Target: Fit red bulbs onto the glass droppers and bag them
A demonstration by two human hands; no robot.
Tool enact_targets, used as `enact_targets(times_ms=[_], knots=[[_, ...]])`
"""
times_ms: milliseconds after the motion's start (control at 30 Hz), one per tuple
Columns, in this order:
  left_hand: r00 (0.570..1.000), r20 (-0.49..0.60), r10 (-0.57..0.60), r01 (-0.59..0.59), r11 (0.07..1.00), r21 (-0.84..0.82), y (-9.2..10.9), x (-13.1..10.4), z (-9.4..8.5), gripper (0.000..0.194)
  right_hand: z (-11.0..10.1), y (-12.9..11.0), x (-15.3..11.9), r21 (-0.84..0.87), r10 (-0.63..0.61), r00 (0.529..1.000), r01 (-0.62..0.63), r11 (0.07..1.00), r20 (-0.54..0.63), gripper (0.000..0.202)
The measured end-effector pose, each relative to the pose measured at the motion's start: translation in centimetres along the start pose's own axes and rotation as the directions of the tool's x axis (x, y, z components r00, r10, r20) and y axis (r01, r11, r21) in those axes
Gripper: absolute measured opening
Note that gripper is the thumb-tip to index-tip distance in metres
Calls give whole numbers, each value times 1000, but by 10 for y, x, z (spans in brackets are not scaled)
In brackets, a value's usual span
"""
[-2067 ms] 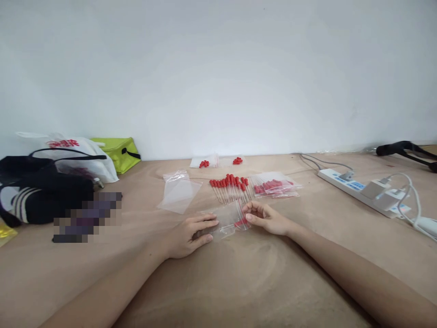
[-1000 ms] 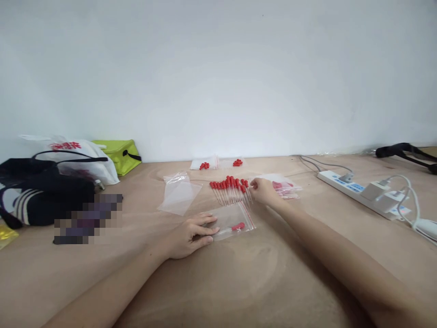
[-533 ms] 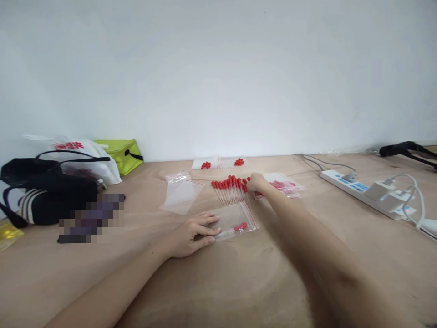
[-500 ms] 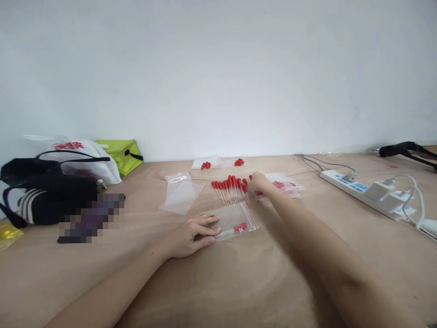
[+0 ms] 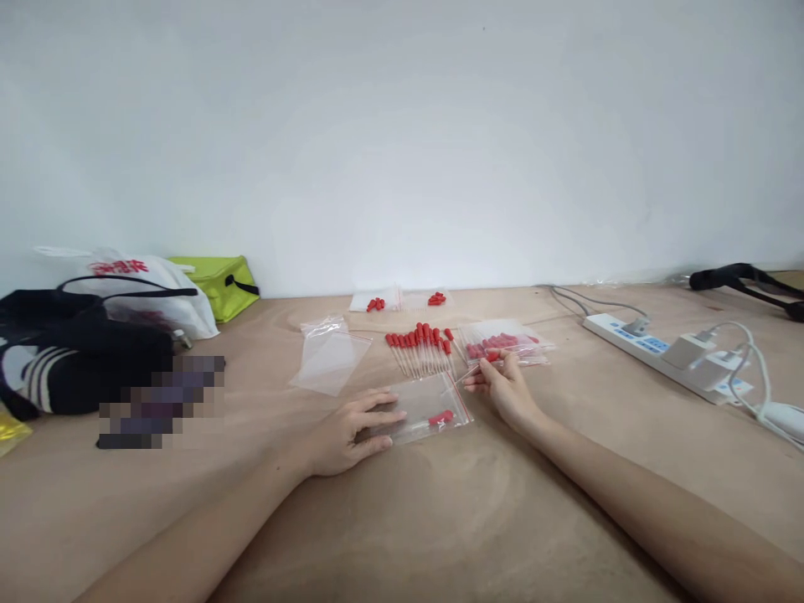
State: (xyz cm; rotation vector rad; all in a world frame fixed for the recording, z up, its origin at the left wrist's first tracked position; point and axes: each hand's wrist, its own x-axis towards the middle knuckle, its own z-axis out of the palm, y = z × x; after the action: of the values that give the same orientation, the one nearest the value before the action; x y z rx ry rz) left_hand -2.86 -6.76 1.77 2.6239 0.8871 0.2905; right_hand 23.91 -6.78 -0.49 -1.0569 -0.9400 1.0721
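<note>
My left hand (image 5: 355, 431) lies with its fingers spread on the left part of a clear zip bag (image 5: 418, 398). Inside that bag is a red-bulbed dropper (image 5: 440, 417). Between the fingers of my right hand (image 5: 510, 389) is another dropper (image 5: 492, 356), its red bulb up and its thin clear tube slanting down-left to the bag's red-striped mouth. Whether the tip is inside the mouth I cannot tell. Beyond the bag lies a row of several red-bulbed droppers (image 5: 422, 337). A stack of filled zip bags (image 5: 506, 343) sits just behind my right hand.
Flat clear bags (image 5: 332, 360) lie left of the row. Two bags holding red bulbs (image 5: 375, 304) are by the wall. A power strip (image 5: 659, 352) with chargers stands right. At left are a black bag (image 5: 94, 360), a white plastic bag (image 5: 169, 293) and a green box-shaped bag (image 5: 217, 289).
My right hand has come back toward me from the right end of the row, now holding a dropper near the zip bag's mouth. My left hand stays on the bag.
</note>
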Motion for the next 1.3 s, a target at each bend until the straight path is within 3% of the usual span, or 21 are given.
enact_targets(times_ms=[100,233,467,567,667,733,833,933,1033,1133,1300], knots=[[1000,-8,-28,28,999,-16,1,-1,0,47,2,-1,-4,52,115,990,-119,991,86,31],[999,-14,-36,36,999,-24,3,-1,-1,50,-1,-7,-9,-132,169,947,-137,982,274,34],[999,-30,-31,30,998,-47,4,-1,-2,48,4,-4,-10,-413,181,924,-27,910,338,30],[999,-37,-19,16,998,-59,3,0,-1,48,7,2,-10,-486,108,923,94,869,370,24],[1000,-26,-9,8,998,-60,4,0,-2,45,6,2,-9,-517,60,859,249,819,508,28],[1000,-11,-13,12,999,-48,4,0,-2,41,3,-2,-3,-528,102,828,251,811,551,30],[1000,5,-15,15,999,-30,3,1,-2,37,-1,-11,16,-651,57,908,254,715,416,21],[1000,5,-3,3,999,-34,1,1,-1,35,1,-21,45,-836,-87,964,263,482,253,11],[1000,1,2,-2,999,-40,1,1,-1,34,13,-22,71,-946,-30,991,134,295,132,22],[1000,9,-2,3,999,-43,1,1,-1,34,29,-15,87,-971,36,997,59,232,69,30],[1000,-2,7,-7,997,-75,2,0,-1,34,43,-13,94,-973,42,997,55,224,66,35]])
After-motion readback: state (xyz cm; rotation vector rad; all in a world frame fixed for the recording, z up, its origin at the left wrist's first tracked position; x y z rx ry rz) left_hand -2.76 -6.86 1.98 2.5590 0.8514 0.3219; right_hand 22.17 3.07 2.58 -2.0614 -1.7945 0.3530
